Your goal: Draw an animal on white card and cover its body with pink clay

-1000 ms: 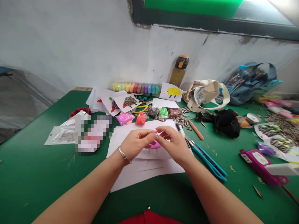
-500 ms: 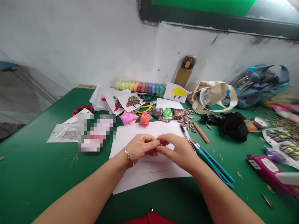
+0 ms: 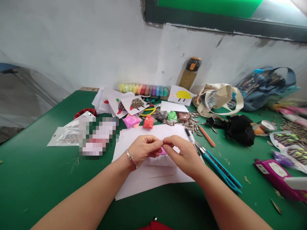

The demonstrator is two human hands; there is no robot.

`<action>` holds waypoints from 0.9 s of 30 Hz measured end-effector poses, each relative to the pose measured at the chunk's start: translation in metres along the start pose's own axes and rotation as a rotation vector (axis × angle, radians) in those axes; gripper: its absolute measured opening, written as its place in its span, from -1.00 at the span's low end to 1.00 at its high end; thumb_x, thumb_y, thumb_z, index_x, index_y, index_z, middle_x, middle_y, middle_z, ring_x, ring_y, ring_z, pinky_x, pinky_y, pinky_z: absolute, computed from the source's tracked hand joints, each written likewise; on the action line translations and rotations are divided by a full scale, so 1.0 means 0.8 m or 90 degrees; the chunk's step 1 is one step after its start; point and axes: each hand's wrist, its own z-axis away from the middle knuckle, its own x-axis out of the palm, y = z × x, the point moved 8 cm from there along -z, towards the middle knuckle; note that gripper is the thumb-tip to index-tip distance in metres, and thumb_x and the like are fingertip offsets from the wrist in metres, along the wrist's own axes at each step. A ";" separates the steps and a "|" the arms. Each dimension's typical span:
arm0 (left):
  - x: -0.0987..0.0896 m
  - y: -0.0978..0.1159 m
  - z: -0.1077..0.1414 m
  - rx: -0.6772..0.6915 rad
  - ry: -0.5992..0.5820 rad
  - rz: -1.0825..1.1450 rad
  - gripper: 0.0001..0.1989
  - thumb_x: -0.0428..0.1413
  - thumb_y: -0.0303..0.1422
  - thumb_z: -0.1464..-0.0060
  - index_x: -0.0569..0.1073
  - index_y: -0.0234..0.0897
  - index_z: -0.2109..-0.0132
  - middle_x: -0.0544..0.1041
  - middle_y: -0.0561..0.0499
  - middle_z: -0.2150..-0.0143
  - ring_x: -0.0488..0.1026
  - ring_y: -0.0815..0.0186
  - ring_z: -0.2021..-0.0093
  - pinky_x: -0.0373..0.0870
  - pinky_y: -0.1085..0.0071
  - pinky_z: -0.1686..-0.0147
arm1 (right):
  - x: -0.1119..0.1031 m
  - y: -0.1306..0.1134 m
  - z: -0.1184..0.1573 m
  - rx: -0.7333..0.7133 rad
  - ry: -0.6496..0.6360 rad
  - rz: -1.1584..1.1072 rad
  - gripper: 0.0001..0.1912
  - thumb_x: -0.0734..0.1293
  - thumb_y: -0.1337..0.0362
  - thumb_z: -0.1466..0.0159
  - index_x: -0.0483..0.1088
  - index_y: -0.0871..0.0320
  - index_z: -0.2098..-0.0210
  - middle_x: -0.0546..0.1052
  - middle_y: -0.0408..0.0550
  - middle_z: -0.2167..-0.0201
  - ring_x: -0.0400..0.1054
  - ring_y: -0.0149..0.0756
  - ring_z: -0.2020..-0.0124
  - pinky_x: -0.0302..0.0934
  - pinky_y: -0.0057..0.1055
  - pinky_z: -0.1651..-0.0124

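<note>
Over the stack of white paper (image 3: pixel 134 185), my left hand (image 3: pixel 146 148) and my right hand (image 3: pixel 183 155) meet fingertip to fingertip. Both are closed in a pinch; whatever lies between the fingers is too small or hidden to make out. A pink patch (image 3: pixel 163 151), which looks like soft clay, shows just below the fingertips, with short dark lines on the paper under it. My hands hide most of this patch. A black pen (image 3: pixel 188 134) lies on the paper's right edge, close to my right hand.
Blue scissors or cutters (image 3: pixel 223 172) and an orange stick (image 3: pixel 206 135) lie right. Behind the paper are bagged red clay (image 3: pixel 148 122), purple clay (image 3: pixel 131 120), sunflower seeds (image 3: pixel 192 124) and hedgehog pictures (image 3: pixel 136 104). A bottle (image 3: pixel 189 73) stands at the wall.
My fingertips have shifted slightly and parted a little from the paper's pink patch, so more of the pink now shows. Both hands stay together in the same place.
</note>
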 end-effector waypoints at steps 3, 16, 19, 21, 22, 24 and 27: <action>0.001 -0.001 0.000 -0.003 0.003 0.017 -0.60 0.37 -0.10 0.20 0.50 -0.37 0.42 0.47 0.04 0.51 0.35 0.47 0.54 0.27 0.51 0.48 | 0.003 0.000 0.001 -0.003 0.001 0.003 -0.90 0.25 0.35 -0.31 0.40 0.08 0.25 0.47 -0.16 0.35 0.32 -0.37 0.30 0.19 -0.42 0.22; 0.007 -0.001 0.002 0.028 0.012 0.029 -0.57 0.30 -0.02 0.11 0.49 -0.36 0.46 0.46 0.04 0.52 0.34 0.47 0.55 0.26 0.50 0.48 | 0.000 -0.006 0.001 -0.016 0.067 0.017 -0.86 0.24 0.38 -0.30 0.42 0.07 0.32 0.46 -0.12 0.39 0.34 -0.33 0.32 0.21 -0.41 0.25; 0.010 -0.001 0.003 0.029 0.001 0.028 -0.55 0.29 0.00 0.10 0.50 -0.37 0.44 0.48 0.02 0.49 0.35 0.46 0.53 0.28 0.49 0.46 | -0.002 -0.004 0.001 -0.014 0.079 0.018 -0.86 0.25 0.38 -0.30 0.42 0.07 0.31 0.46 -0.13 0.39 0.34 -0.34 0.31 0.20 -0.42 0.25; 0.010 -0.001 0.004 0.026 -0.002 0.024 -0.57 0.32 -0.03 0.13 0.52 -0.38 0.42 0.49 0.01 0.48 0.37 0.46 0.52 0.29 0.48 0.44 | -0.002 -0.003 0.002 -0.015 0.083 0.021 -0.86 0.24 0.38 -0.30 0.43 0.08 0.28 0.46 -0.12 0.37 0.35 -0.34 0.30 0.21 -0.42 0.23; 0.010 -0.001 0.004 0.024 0.001 0.023 -0.58 0.33 -0.05 0.15 0.53 -0.38 0.42 0.49 0.01 0.47 0.37 0.45 0.51 0.30 0.48 0.43 | -0.002 -0.003 0.002 -0.017 0.086 0.023 -0.85 0.24 0.37 -0.31 0.44 0.08 0.27 0.47 -0.11 0.36 0.35 -0.33 0.29 0.22 -0.42 0.22; 0.008 -0.001 0.005 0.018 0.012 0.022 -0.60 0.35 -0.07 0.17 0.53 -0.38 0.42 0.50 0.01 0.47 0.39 0.45 0.49 0.32 0.48 0.41 | -0.001 -0.004 0.003 -0.026 0.087 0.026 -0.83 0.22 0.37 -0.32 0.45 0.08 0.24 0.48 -0.09 0.32 0.37 -0.32 0.26 0.24 -0.41 0.19; 0.004 0.001 0.004 0.017 0.036 0.029 -0.59 0.36 -0.08 0.19 0.53 -0.38 0.43 0.50 0.01 0.48 0.40 0.44 0.49 0.33 0.47 0.41 | 0.001 -0.004 0.003 -0.034 0.084 0.018 -0.78 0.19 0.38 -0.33 0.47 0.07 0.21 0.50 -0.06 0.27 0.38 -0.31 0.23 0.26 -0.38 0.15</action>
